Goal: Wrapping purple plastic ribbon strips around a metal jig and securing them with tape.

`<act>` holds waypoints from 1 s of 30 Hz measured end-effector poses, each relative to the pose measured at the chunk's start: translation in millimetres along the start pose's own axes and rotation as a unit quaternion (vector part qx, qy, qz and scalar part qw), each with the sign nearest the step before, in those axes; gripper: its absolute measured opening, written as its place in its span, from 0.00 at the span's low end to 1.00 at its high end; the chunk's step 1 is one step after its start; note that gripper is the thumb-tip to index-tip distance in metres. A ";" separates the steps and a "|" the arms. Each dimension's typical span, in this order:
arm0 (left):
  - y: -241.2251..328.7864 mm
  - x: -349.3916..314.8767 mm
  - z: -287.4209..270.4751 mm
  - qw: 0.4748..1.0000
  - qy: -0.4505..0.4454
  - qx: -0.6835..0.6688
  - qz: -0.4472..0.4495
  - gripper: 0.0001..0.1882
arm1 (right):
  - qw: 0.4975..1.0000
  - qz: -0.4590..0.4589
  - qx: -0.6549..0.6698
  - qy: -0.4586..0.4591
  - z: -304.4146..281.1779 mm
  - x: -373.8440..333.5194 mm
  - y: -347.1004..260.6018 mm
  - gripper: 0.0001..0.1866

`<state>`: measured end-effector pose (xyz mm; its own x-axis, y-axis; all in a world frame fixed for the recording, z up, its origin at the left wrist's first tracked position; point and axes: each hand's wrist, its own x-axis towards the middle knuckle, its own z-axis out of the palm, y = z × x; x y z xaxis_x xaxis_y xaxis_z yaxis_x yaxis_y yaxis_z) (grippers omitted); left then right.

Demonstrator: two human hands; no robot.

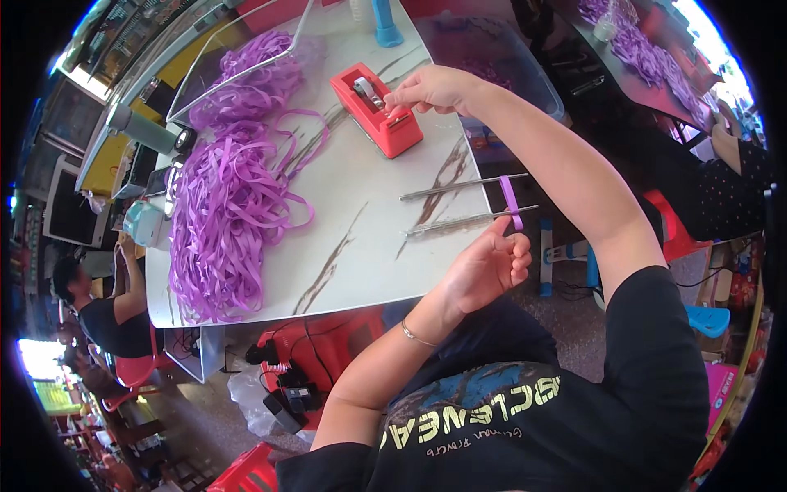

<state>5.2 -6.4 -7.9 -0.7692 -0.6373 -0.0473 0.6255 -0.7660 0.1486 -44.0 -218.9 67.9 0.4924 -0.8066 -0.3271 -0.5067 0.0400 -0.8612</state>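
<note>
My right hand (438, 88) reaches over the red tape dispenser (377, 115), fingertips pinched together just above its cutting edge. Clear tape seems to be between them, though the strip is hard to make out. A purple ribbon (511, 202) is looped across two thin parallel metal rods (443, 189), which jut past the table's right edge. Below it is my left hand (492, 266), its fingers curled and its thumb up against the ribbon's lower end at the nearer rod. A large tangled heap of purple ribbon (221, 221) covers the table's left side.
The white marble-patterned table (352, 254) has a wire-framed clear bin (246, 66) at its far left. A green flask (143, 127) stands beyond the heap. A red stool (320, 348) with cables and chargers is below the near edge. Other people sit at far left and right.
</note>
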 end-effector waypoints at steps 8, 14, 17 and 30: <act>-2.7 1.1 -0.6 1.000 -0.003 -0.011 0.000 0.17 | 0.981 0.028 0.190 0.023 -3.9 -3.4 -13.7 0.09; -1.5 -2.1 -3.8 1.000 -0.009 -0.009 0.010 0.17 | 0.989 -0.026 0.140 -0.049 13.0 -40.1 1.1 0.10; -1.6 -1.4 -1.2 1.000 -0.007 -0.002 0.007 0.16 | 0.990 -0.034 0.139 -0.011 26.3 -56.8 13.2 0.10; -2.8 0.1 -1.1 1.000 0.005 -0.007 0.004 0.17 | 0.957 -0.122 -0.120 0.235 47.9 -51.4 24.9 0.14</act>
<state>3.5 -4.3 -9.5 -0.7628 -0.6442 -0.0560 0.6334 -0.7618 0.1356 -48.0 -148.2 44.6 0.2726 -0.9530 0.1319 -0.5934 -0.2745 -0.7567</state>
